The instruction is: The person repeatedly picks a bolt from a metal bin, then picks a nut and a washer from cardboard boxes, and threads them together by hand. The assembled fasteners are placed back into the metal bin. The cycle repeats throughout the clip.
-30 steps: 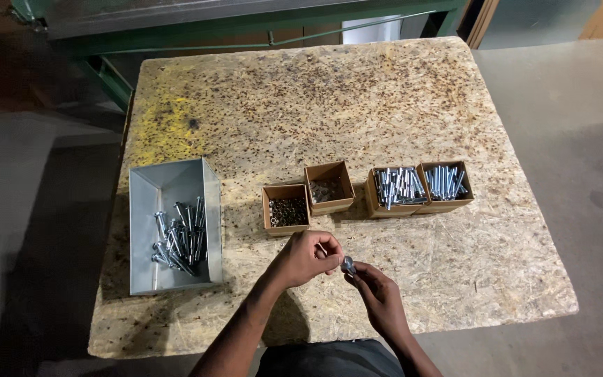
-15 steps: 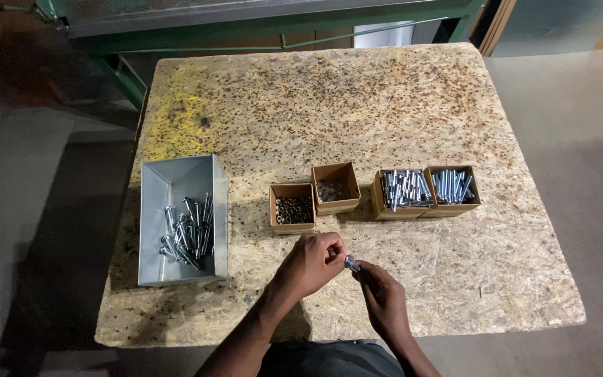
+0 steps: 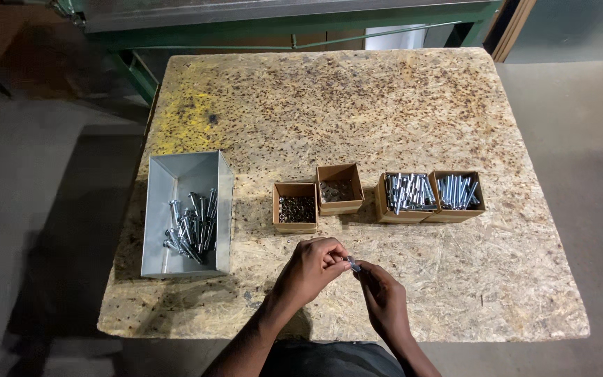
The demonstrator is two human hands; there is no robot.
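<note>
I see both hands meeting over the near-centre of the chipboard table (image 3: 525, 279). Left hand (image 3: 312, 269) has its fingers curled in tight, tips pinched on a small silver bolt (image 3: 352, 264); right hand (image 3: 384, 297) pinches the same bolt from the other side, fingers nearly closed round it. Bolt sits betw. the two sets of fingertips, above the board, not touching it.

Just beyond the fingertips: small cardboard box of dark nuts (image 3: 296, 208), next box (image 3: 339, 188) a bit further. Two boxes of silver bolts (image 3: 430, 195) off beyond-right. Grey metal tray (image 3: 176, 181) w/ bolts well left. Bare board right of the fingers up to the edge; near edge close under the wrists.
</note>
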